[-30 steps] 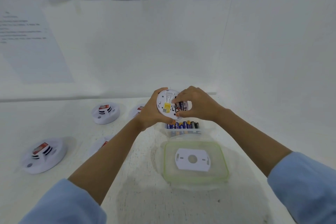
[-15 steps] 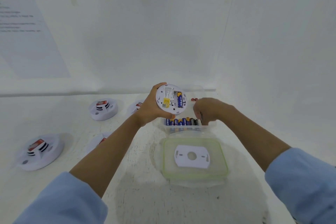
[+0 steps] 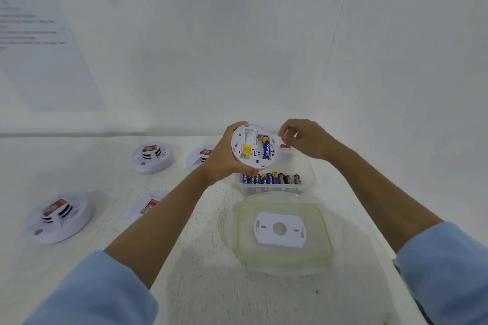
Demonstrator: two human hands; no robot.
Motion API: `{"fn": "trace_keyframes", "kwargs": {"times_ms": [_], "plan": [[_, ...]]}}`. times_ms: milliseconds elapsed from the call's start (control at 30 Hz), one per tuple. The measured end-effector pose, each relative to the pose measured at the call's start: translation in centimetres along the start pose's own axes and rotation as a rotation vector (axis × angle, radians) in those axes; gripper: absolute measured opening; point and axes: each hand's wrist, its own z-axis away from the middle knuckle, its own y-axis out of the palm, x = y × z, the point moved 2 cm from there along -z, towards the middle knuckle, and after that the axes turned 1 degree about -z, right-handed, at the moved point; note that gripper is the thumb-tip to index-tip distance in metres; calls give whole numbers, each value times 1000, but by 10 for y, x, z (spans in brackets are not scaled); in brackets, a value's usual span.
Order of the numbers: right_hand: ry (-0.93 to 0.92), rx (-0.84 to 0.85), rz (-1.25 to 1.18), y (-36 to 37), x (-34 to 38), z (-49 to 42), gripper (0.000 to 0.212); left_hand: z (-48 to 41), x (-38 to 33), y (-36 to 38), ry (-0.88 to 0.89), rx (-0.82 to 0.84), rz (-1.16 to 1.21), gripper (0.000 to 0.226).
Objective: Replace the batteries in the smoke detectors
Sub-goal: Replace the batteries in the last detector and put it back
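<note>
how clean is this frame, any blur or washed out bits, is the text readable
Head view: flat, soft light, with the white wall and table washed out and shadows faint. Straight lines bend toward the edges. The right hand is slightly motion-blurred, and the wall papers are too soft to read. The held smoke detector and its battery are sharpest, but the small print is illegible.

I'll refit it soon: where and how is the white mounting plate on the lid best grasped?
Probably from straight above: the mounting plate lies flat inside the lid's raised green rim, which hinders a sideways approach. Pinch its two long edges, or hook a fingertip in the centre hole.
</note>
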Motion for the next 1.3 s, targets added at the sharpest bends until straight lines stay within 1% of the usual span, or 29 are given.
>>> {"fn": "trace_keyframes", "kwargs": {"times_ms": [33, 67, 133, 200, 300, 367, 500, 700, 867, 1000, 1200, 1233, 1300], "plan": [[-3, -54, -62, -1, 5, -1, 9, 0, -1, 1, 3, 1, -2, 100], [-11, -66, -94, 1, 10, -1, 8, 0, -1, 2, 7, 1, -2, 100], [-45, -32, -70, 11, 18, -1, 6, -1, -4, 3, 8, -4, 15, 101], [-62, -33, -15, 20, 22, -2, 13, -2, -5, 5, 3, -8, 46, 99], [-41, -109, 1, 28, 24, -4, 23, -1, -5, 5, 12, -32, 53, 102], [-47, -135, 17, 29, 25, -6, 26, 0, -5, 5, 25, -59, 43, 102], [-14, -131, -35, 27, 24, -11, 18, 1, -7, 6, 29, -64, 41, 103], [49, -190, -98, 29, 22, -16, 23, -1, -8, 9, 25, -41, 19, 102], [37, -210, -154, 31, 20, -13, 25, 0, -6, 10, 12, -23, 47, 104], [49, -228, -196, 30, 18, -11, 32, -1, -4, 11, 5, -14, 49, 105], [-11, -250, -160, 26, 19, -8, 28, -5, -5, 11, 12, -33, 24, 103], [-26, -289, -208, 24, 21, -8, 27, -5, -5, 10, 14, -44, 22, 104], [-3, -417, -408, 16, 22, -5, 24, -5, -5, 6, 16, -56, 19, 106]]}}
